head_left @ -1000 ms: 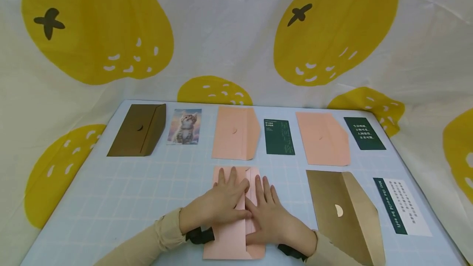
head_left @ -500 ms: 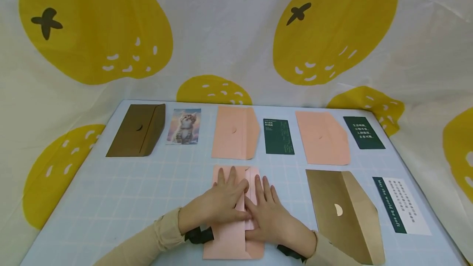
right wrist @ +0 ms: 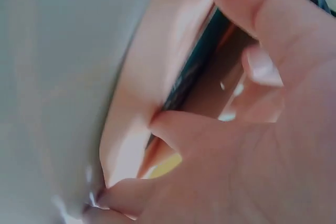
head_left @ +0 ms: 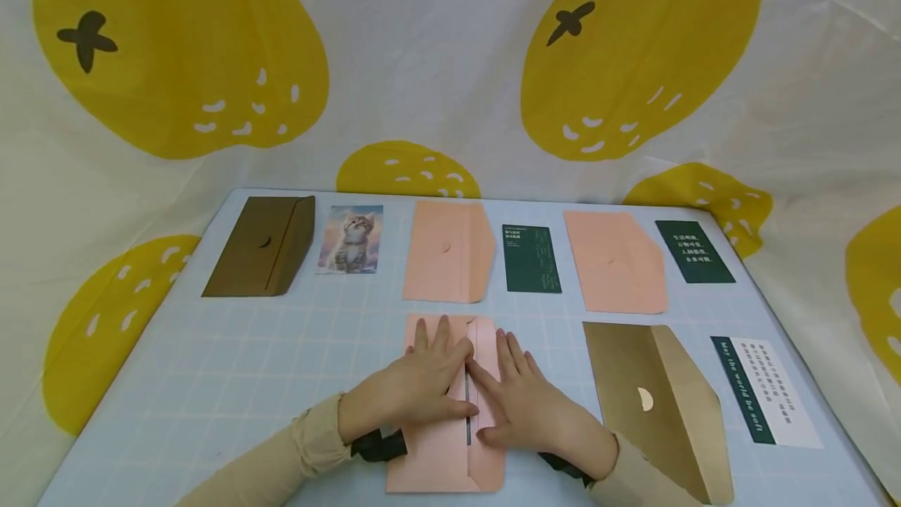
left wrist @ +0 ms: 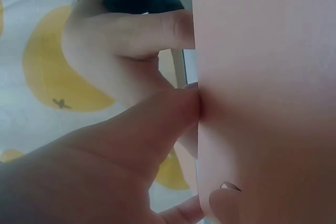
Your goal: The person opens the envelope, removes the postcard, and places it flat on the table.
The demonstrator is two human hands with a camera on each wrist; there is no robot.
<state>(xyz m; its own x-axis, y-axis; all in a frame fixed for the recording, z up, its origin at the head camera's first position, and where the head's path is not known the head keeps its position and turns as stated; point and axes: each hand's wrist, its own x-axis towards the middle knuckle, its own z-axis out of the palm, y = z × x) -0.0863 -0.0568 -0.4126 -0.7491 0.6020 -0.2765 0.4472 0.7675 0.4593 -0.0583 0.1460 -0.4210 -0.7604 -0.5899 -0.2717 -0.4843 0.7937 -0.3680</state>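
Observation:
A pink envelope (head_left: pixel 429 468) lies at the near middle of the table, its flap to the right. My left hand (head_left: pixel 418 390) rests on its body, fingers spread, thumb and index finger at the mouth edge. In the left wrist view the left thumb (left wrist: pixel 178 106) touches that edge. My right hand (head_left: pixel 538 405) rests on the flap side, fingers extended, with index finger and thumb towards the mouth. A thin dark edge of a card (right wrist: pixel 191 69) shows inside the mouth in the right wrist view; most of it is hidden.
Along the back lie a brown envelope (head_left: pixel 246 257), kitten card (head_left: pixel 352 241), two pink envelopes (head_left: pixel 432 264) and two green cards (head_left: pixel 531 260). Right of my hands are a gold-brown envelope (head_left: pixel 626 366) and a white-and-green card (head_left: pixel 774 397). A patterned cloth (head_left: pixel 429 45) hangs behind.
My right hand has shifted slightly right, away from the left hand. The envelope's mouth now shows a dark card edge. My left hand stays nearly still.

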